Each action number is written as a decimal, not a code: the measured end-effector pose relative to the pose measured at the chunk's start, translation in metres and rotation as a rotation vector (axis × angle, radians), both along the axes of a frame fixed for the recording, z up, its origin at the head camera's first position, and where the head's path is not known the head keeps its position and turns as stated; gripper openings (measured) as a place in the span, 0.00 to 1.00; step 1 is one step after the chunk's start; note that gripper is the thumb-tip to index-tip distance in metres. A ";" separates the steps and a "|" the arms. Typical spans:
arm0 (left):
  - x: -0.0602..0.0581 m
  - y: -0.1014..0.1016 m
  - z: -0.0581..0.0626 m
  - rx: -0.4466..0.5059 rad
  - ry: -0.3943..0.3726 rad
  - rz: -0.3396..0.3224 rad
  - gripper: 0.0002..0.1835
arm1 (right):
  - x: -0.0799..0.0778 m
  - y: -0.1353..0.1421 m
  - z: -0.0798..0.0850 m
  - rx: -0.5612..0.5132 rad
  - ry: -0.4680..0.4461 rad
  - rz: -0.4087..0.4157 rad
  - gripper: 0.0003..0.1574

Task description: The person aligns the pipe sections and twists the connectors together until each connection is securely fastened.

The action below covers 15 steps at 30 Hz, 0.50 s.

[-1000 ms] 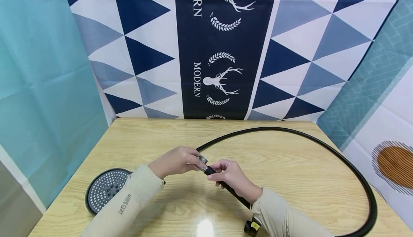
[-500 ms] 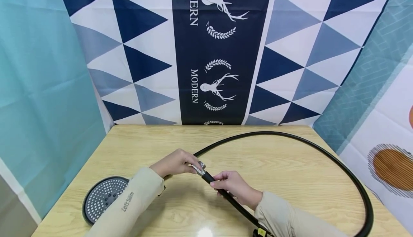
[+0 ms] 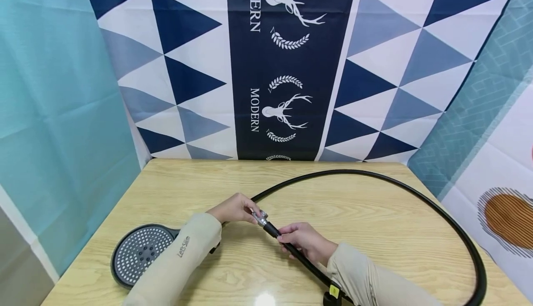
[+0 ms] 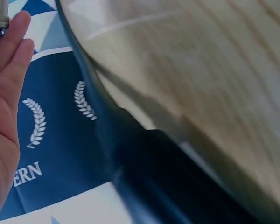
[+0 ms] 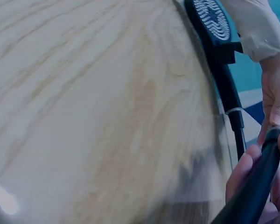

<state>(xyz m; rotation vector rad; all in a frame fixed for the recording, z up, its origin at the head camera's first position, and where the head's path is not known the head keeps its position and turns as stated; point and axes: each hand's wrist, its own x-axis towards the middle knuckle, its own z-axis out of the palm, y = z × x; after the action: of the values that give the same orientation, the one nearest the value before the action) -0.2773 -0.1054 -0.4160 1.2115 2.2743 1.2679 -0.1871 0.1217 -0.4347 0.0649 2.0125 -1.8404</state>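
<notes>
My left hand (image 3: 234, 209) pinches a silvery metal connector (image 3: 261, 219) between thumb and fingertips. The connector sits on the end of a black hose (image 3: 271, 229), which slants down to the lower right. Just below that end, the fingers of my right hand (image 3: 306, 241) curl round the hose; the right wrist view shows its thick black sleeve (image 5: 259, 179) between them. A round, dark grey shower head (image 3: 143, 252) lies at the left with its perforated face up, partly covered by my left sleeve. Its handle (image 5: 226, 86) shows in the right wrist view, joined to a hose.
A long hose loop (image 3: 399, 181) arcs across the back and right of the wooden table (image 3: 200, 176). Near the front, beside my right sleeve, is a black fitting (image 3: 331, 299) with a yellow sticker (image 3: 334, 291). Patterned cloth (image 3: 200, 74) hangs behind the table.
My right hand has slid a little down the hose, away from the metal connector. The left fingers have shifted on the connector, more of which shows now.
</notes>
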 end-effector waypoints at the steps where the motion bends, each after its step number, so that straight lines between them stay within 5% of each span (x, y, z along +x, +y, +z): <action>1: -0.001 0.000 -0.001 -0.003 0.010 -0.007 0.05 | 0.001 -0.001 -0.001 0.010 0.013 -0.014 0.20; 6: -0.003 -0.001 -0.009 -0.039 0.040 -0.011 0.05 | 0.005 -0.008 -0.008 0.140 0.195 -0.090 0.16; 10: -0.003 0.001 -0.016 -0.084 0.040 0.010 0.04 | 0.004 -0.008 -0.016 0.339 0.459 -0.048 0.13; 15: -0.003 0.001 -0.015 -0.128 0.044 0.026 0.04 | -0.001 -0.007 -0.016 0.444 0.563 0.017 0.11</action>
<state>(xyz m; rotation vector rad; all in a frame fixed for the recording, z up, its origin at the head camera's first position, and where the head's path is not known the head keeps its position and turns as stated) -0.2800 -0.1047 -0.4310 1.1801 2.3694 1.0951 -0.1881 0.1152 -0.4511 -0.3828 2.7640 -1.4699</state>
